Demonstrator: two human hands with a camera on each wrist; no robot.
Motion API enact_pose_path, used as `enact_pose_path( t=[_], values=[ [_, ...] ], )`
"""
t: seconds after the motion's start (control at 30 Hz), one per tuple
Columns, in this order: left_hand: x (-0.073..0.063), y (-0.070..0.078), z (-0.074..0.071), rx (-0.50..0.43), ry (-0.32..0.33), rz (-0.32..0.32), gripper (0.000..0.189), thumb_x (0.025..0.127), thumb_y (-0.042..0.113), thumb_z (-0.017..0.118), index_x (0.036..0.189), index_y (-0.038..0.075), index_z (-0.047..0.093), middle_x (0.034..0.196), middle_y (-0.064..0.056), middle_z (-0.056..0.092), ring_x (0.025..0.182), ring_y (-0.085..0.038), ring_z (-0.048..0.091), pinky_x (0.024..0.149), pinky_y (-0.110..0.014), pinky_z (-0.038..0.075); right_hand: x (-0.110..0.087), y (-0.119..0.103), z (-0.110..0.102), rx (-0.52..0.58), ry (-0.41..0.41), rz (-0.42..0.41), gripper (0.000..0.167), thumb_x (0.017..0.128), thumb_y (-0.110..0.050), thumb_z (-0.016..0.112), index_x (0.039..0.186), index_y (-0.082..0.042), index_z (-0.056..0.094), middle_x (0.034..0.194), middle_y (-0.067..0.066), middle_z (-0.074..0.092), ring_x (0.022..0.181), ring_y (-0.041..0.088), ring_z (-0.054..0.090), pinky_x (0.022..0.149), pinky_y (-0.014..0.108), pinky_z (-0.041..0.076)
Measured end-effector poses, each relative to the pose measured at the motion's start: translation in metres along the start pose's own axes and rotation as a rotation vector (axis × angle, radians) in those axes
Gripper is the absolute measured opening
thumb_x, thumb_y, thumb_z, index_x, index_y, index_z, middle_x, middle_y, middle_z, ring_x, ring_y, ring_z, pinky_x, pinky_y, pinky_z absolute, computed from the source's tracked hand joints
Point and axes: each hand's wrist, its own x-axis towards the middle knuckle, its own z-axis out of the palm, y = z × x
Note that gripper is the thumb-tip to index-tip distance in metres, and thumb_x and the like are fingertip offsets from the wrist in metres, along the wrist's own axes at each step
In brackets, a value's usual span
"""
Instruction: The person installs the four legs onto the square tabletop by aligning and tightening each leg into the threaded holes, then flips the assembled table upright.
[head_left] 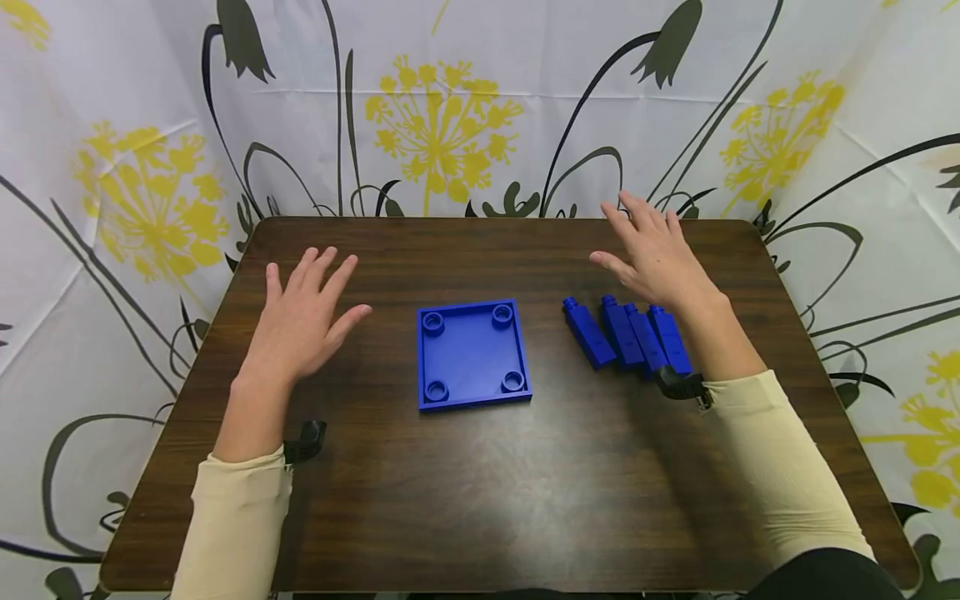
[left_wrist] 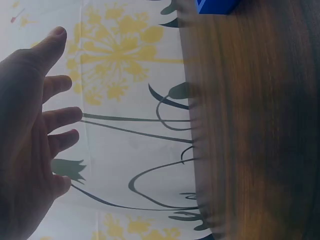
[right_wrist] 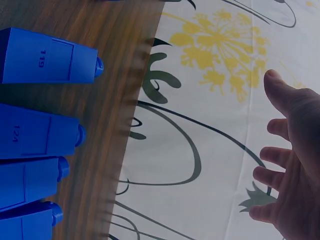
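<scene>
Near the middle of the table lies a square blue tray-like plate, with a raised rim and a round socket in each corner. To its right, several blue tapered legs lie side by side, each with a round peg at its far end. In the right wrist view, numbers such as 119 mark the legs. My left hand hovers left of the plate, fingers spread, holding nothing. Above and beyond the legs, my right hand is raised with spread fingers, also holding nothing. Neither hand touches the blue pieces.
A dark wood-grain table carries all the pieces. Behind it and at both sides hangs a white curtain printed with yellow flowers and dark stems. Black straps with small cameras circle both wrists.
</scene>
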Motion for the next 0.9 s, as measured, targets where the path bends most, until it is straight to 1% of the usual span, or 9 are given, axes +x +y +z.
enact_pose_path(
  t=[0.13, 0.3, 0.4, 0.5, 0.6, 0.73, 0.8, 0.87, 0.9],
  values=[
    [0.0, 0.0, 0.004, -0.019, 0.002, 0.007, 0.069, 0.101, 0.049, 0.045, 0.158, 0.017, 0.022, 0.158, -0.019, 0.023, 0.148, -0.035, 0.009, 0.11, -0.066, -0.005, 0.0, 0.002, 0.002, 0.01, 0.004, -0.01, 0.073, 0.1, -0.048, 0.049, 0.157, -0.01, 0.021, 0.16, 0.02, 0.015, 0.144, 0.044, 0.017, 0.113, 0.062, 0.004],
    [-0.001, -0.002, 0.013, -0.083, 0.002, 0.009, 0.069, 0.101, 0.05, 0.047, 0.158, 0.018, 0.023, 0.159, -0.017, 0.024, 0.148, -0.035, 0.011, 0.108, -0.07, 0.0, 0.0, 0.002, 0.009, 0.03, -0.015, -0.016, 0.074, 0.1, -0.044, 0.053, 0.156, -0.007, 0.023, 0.157, 0.023, 0.022, 0.14, 0.047, 0.026, 0.112, 0.061, 0.014],
    [-0.003, -0.002, 0.018, -0.134, -0.016, -0.003, 0.069, 0.101, 0.05, 0.047, 0.158, 0.019, 0.023, 0.159, -0.016, 0.024, 0.147, -0.037, 0.013, 0.108, -0.071, 0.001, -0.001, 0.001, 0.016, 0.05, -0.047, 0.013, 0.076, 0.099, -0.043, 0.056, 0.157, -0.008, 0.021, 0.156, 0.022, 0.026, 0.138, 0.045, 0.03, 0.11, 0.06, 0.024],
    [-0.006, -0.002, 0.025, -0.186, -0.038, -0.016, 0.069, 0.1, 0.05, 0.049, 0.157, 0.02, 0.024, 0.158, -0.016, 0.025, 0.146, -0.039, 0.016, 0.108, -0.071, 0.003, -0.004, -0.002, 0.024, 0.056, -0.093, 0.07, 0.078, 0.097, -0.043, 0.059, 0.157, -0.009, 0.021, 0.153, 0.022, 0.033, 0.135, 0.043, 0.038, 0.1, 0.06, 0.037],
    [-0.008, 0.0, 0.035, -0.231, -0.06, -0.018, 0.068, 0.1, 0.049, 0.05, 0.156, 0.019, 0.027, 0.157, -0.016, 0.029, 0.143, -0.042, 0.021, 0.107, -0.071, 0.006, -0.007, -0.007, 0.036, 0.04, -0.141, 0.127, 0.074, 0.096, -0.041, 0.061, 0.154, -0.007, 0.029, 0.144, 0.023, 0.045, 0.125, 0.041, 0.049, 0.091, 0.059, 0.044],
    [-0.011, 0.005, 0.052, -0.271, -0.105, -0.009, 0.066, 0.1, 0.049, 0.051, 0.155, 0.019, 0.03, 0.154, -0.017, 0.033, 0.141, -0.042, 0.026, 0.105, -0.073, 0.01, -0.013, -0.012, 0.055, 0.01, -0.189, 0.172, 0.063, 0.095, -0.039, 0.064, 0.144, -0.003, 0.048, 0.127, 0.021, 0.061, 0.108, 0.038, 0.061, 0.083, 0.054, 0.049],
    [-0.014, 0.01, 0.06, -0.283, -0.135, -0.004, 0.067, 0.1, 0.05, 0.05, 0.155, 0.019, 0.031, 0.153, -0.017, 0.035, 0.14, -0.042, 0.028, 0.104, -0.074, 0.012, -0.016, -0.014, 0.065, 0.009, -0.209, 0.198, 0.058, 0.094, -0.039, 0.065, 0.138, -0.002, 0.054, 0.117, 0.018, 0.066, 0.099, 0.036, 0.065, 0.078, 0.052, 0.051],
    [-0.016, 0.015, 0.069, -0.295, -0.17, -0.005, 0.067, 0.1, 0.051, 0.048, 0.155, 0.018, 0.031, 0.153, -0.016, 0.035, 0.14, -0.042, 0.028, 0.104, -0.074, 0.013, -0.02, -0.016, 0.074, 0.011, -0.216, 0.225, 0.055, 0.093, -0.039, 0.065, 0.134, -0.001, 0.059, 0.115, 0.019, 0.068, 0.096, 0.036, 0.066, 0.076, 0.052, 0.052],
    [-0.017, 0.017, 0.073, -0.299, -0.186, -0.004, 0.068, 0.1, 0.052, 0.048, 0.155, 0.018, 0.03, 0.153, -0.016, 0.034, 0.141, -0.042, 0.027, 0.104, -0.074, 0.013, -0.022, -0.017, 0.077, 0.013, -0.216, 0.239, 0.054, 0.093, -0.039, 0.066, 0.131, -0.001, 0.061, 0.111, 0.018, 0.069, 0.093, 0.036, 0.066, 0.075, 0.052, 0.052]
  ],
)
